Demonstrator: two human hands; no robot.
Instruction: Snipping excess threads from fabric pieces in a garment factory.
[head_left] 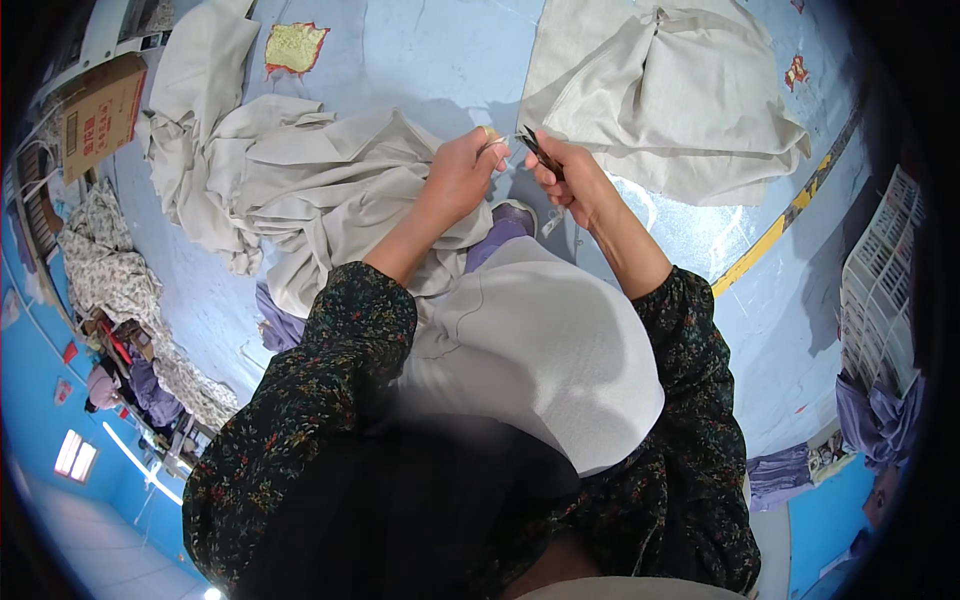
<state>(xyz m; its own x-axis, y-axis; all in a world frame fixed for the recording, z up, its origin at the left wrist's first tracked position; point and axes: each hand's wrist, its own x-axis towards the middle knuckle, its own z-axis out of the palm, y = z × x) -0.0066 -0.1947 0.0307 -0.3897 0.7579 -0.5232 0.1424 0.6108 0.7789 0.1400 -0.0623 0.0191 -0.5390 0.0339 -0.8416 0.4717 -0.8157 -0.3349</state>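
Note:
My left hand [458, 178] is closed in a pinch on a thin whitish strand [508, 138], perhaps thread. Close to its right, my right hand [582, 180] grips small dark thread snips [541, 153], their tips pointing at the strand. A clear, narrow strip [552, 222] dangles below the right hand; what holds it is hidden. Off-white cloth [540, 345] covers my lap. To the left, a crumpled heap of similar cloth [330, 175] runs under my left forearm. Another off-white piece [690, 90] lies spread on the floor beyond my right hand.
A cardboard box [100, 115] stands at far left, above floral cloth [110, 260]. Another person [140, 390] is at lower left. Yellow-black tape [750, 262] crosses the blue floor [430, 60] on the right, near a white plastic crate [880, 270] and purple cloth [885, 420].

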